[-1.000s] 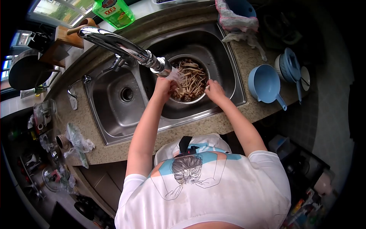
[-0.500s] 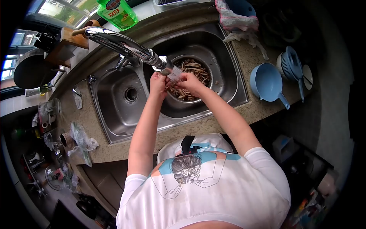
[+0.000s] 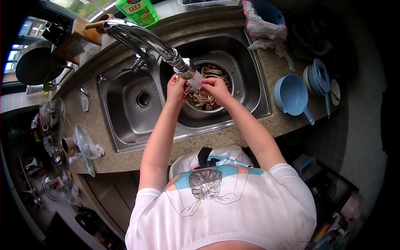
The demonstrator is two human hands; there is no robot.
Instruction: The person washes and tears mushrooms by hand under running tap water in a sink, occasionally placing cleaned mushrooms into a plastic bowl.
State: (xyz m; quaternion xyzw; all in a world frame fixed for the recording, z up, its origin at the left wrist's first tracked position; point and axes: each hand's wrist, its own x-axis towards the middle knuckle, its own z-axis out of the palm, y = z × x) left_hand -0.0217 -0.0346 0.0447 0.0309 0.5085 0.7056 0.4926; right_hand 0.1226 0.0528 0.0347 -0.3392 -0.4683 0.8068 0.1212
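Under the spout of the chrome faucet (image 3: 183,66), my left hand (image 3: 177,89) is closed, with a small pale bit showing at its fingertips. My right hand (image 3: 216,89) pinches its fingers together at the other side of the spout; what they hold is too small to make out. Between both hands is a whitish, see-through patch (image 3: 195,82), which looks like running water. Just below sits a round metal bowl (image 3: 228,71) in the right sink basin (image 3: 250,89), holding many brown strips that look like dried mushrooms (image 3: 204,102).
The left basin (image 3: 125,110) has a round drain. A light-blue handled strainer-like bowl (image 3: 291,95) stands on the right counter, near a blue lidded container (image 3: 320,75). Green dish soap (image 3: 139,11) stands behind the faucet. Crumpled plastic bags (image 3: 85,148) lie at the left.
My hands have drawn slightly apart under the spout, the right moving a little to the right. The whole view has shifted slightly.
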